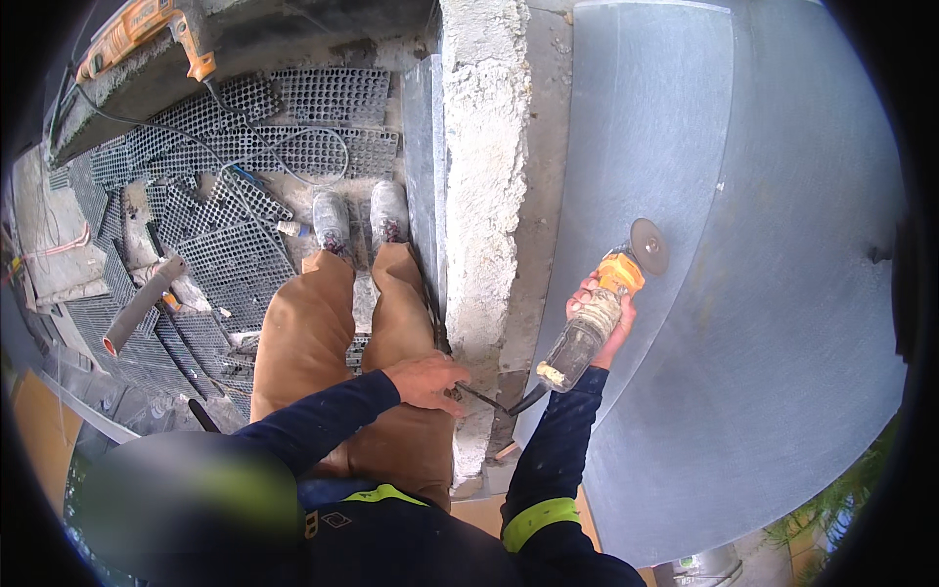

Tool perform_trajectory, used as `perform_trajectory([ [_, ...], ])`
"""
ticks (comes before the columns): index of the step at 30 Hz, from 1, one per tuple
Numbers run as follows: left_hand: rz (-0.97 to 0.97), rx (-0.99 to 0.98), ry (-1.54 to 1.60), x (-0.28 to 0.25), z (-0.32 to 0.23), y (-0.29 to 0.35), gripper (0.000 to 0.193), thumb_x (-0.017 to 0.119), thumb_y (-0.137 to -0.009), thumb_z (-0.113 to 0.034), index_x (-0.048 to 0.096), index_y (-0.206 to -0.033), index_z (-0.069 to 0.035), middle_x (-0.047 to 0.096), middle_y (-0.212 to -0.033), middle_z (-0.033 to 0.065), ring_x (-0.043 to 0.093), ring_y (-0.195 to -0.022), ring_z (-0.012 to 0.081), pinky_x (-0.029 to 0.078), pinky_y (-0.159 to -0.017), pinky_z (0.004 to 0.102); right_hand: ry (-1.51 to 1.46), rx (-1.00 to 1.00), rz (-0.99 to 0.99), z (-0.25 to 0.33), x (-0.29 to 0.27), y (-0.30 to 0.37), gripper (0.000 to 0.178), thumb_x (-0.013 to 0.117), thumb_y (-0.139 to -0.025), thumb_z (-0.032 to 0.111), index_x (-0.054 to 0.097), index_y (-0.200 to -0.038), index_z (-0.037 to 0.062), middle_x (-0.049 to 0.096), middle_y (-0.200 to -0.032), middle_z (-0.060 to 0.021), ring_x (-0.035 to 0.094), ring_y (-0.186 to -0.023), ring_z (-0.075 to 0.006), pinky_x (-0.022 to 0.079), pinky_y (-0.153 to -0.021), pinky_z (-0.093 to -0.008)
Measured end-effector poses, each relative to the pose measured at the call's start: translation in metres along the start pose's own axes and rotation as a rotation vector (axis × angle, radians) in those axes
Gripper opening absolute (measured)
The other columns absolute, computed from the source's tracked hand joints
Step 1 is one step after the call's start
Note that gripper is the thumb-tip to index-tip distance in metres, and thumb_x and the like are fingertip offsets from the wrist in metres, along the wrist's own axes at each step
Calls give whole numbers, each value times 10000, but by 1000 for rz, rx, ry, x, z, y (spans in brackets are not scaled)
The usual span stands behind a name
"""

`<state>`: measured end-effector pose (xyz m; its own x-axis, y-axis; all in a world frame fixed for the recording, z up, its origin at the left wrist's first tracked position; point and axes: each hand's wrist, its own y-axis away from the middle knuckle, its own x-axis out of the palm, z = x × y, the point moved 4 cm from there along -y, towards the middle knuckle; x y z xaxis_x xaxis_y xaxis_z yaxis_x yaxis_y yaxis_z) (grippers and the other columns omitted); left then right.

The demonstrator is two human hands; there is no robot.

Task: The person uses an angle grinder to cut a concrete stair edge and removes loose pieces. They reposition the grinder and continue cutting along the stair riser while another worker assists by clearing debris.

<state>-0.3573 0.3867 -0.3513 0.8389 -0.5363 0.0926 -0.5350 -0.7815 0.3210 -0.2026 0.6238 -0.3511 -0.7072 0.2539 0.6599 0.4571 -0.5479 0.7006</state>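
Observation:
My right hand is wrapped round the body of an orange and dark angle grinder, its casing crusted with pale dust. The grinder's round disc is above a smooth grey slab, close to a curved line across it; whether it touches cannot be told. A black power cord runs from the grinder's rear end to my left hand. The left hand's fingers are curled about the cord, next to my knee and the rough concrete wall edge.
An orange rotary hammer drill lies on a ledge at the far left, its cable looping down. Perforated black plastic mats cover the lower floor by my shoes. A grey pipe lies left. A rough concrete wall separates floor and slab.

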Motion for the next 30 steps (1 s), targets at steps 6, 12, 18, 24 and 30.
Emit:
perform_trajectory([
  [6,-335,16,-355,-49,51,68,155,659,-824,-120,555,-916,-53,590,-897,116,580,-895,337,469,-843,423,20,-161,-29,-9,0,29,527,574,-879,402,474,-1187,-14,567,-1012,-115,580,-859,-242,494,-753,-383],
  [12,-312,-25,-383,-77,21,102,203,667,-774,-42,517,-910,-57,561,-855,122,587,-874,333,494,-781,418,11,-234,-54,-33,8,64,517,564,-880,407,480,-1169,-14,562,-1010,-114,567,-849,-227,493,-739,-368],
  [18,-436,108,-252,-82,-45,138,236,631,-760,44,508,-948,-29,558,-843,129,592,-801,341,500,-702,404,17,-305,-32,-45,28,115,527,561,-878,417,468,-1166,-15,551,-1013,-105,560,-855,-212,492,-760,-352],
  [24,-374,412,-415,-109,-168,163,213,660,-721,-21,530,-888,-46,551,-783,102,593,-734,301,496,-647,387,10,-416,-29,-54,57,173,508,553,-887,407,475,-1156,-17,553,-1010,-115,565,-842,-225,500,-735,-367],
  [30,-256,660,-726,-121,-307,157,184,660,-730,-135,562,-869,-65,496,-718,61,570,-632,231,478,-558,346,13,-501,-38,-31,100,201,446,564,-897,347,480,-1148,-12,584,-974,-149,601,-797,-252,534,-696,-397],
])
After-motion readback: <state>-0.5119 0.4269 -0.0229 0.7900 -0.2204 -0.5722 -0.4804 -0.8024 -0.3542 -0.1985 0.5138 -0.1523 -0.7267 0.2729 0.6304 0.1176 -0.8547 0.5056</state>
